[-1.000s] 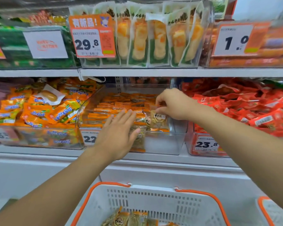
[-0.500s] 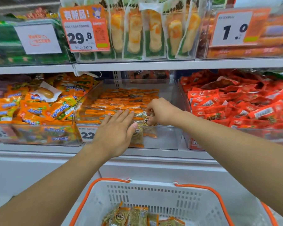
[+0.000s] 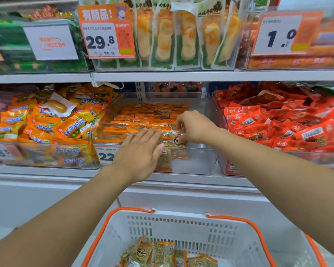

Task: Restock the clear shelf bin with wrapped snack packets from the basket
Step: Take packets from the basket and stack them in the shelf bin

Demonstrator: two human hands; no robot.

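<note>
We had both arms stretched out to the middle shelf, and both hands were at the clear shelf bin (image 3: 206, 160). Our left hand (image 3: 141, 151) lay flat and wide, fingers straight and close together, resting across the front rows of orange-edged snack packets (image 3: 143, 120) stacked inside the bin. The fingertips reached over the front wall and touched the packets there. Our right hand (image 3: 195, 126) was curled, knuckles up, and its fingers pinched one packet (image 3: 178, 141) with a round dark-lettered label, right at the front right of the stack. That packet stood tilted against the row, its lower edge near the bin's bare right front corner. Another packet stood upright just below our left fingertips, pressed against the clear front wall.

Down below us sat the white basket (image 3: 181, 228) with its orange rim, and a handful of the same packets (image 3: 162, 253) lay loose in its bottom.

To the left, a neighbouring bin (image 3: 46, 157) was heaped with orange and blue wrapped sweets. To the right, another bin was piled high with red packets (image 3: 278, 122). On the shelf above, tall pouches (image 3: 185, 35) stood in a row behind a price tag (image 3: 106, 31) reading 29.8, and a second tag (image 3: 280, 33) further right read 1.0. A tag on our own bin's front began with 22; our left hand hid the rest.
</note>
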